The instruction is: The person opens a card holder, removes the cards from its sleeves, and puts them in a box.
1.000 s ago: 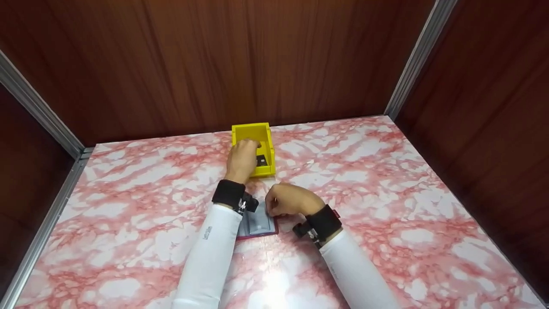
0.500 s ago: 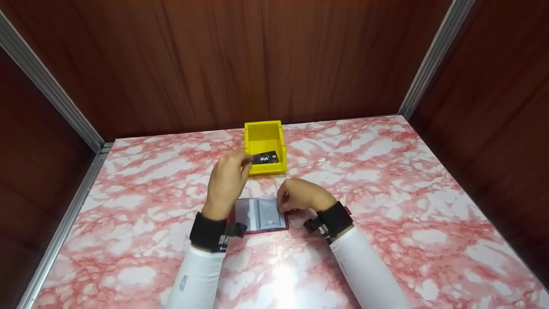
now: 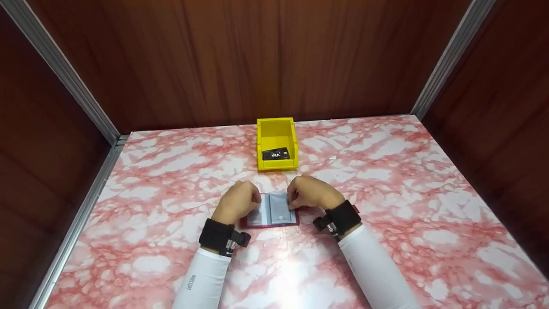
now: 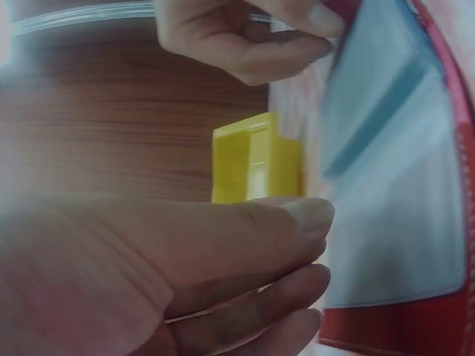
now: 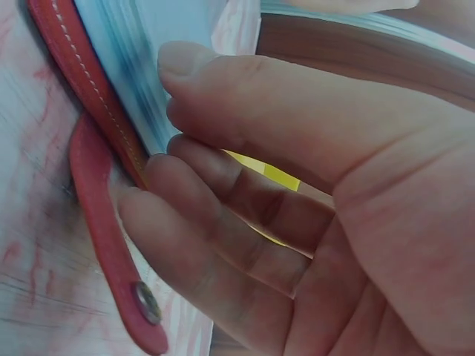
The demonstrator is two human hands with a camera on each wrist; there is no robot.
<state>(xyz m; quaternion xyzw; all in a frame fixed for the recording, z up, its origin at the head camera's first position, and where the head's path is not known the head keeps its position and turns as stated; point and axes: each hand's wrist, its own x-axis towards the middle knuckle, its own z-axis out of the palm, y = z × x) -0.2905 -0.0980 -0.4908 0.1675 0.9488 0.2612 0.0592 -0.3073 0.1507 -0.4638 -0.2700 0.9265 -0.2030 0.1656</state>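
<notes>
A red card holder [image 3: 294, 220] lies spread on the table, its clear plastic sleeves [image 3: 281, 210] facing up. At its right edge my right hand [image 3: 312, 193] pinches the sleeve edges between thumb and fingers; the right wrist view shows the stacked sleeves [image 5: 137, 70] by the thumb tip. Over the left page is my left hand [image 3: 238, 201], fingers loosely bent; the left wrist view shows nothing between thumb [image 4: 308, 215] and fingers. Whether it touches the sleeve is unclear. A black card [image 3: 276, 154] marked "Vip" rests inside the yellow bin [image 3: 278, 165].
The bin stands behind the card holder, near the wood-grain back wall [image 3: 240, 60]. A red strap with a snap [image 5: 147, 302] sticks out from the holder's side. The table [image 3: 377, 206] has a red-and-white marbled top, enclosed by panels left and right.
My left hand has come out of the yellow bin and back to the card holder's left page. The black card in the bin is now uncovered. My right hand stays at the right edge.
</notes>
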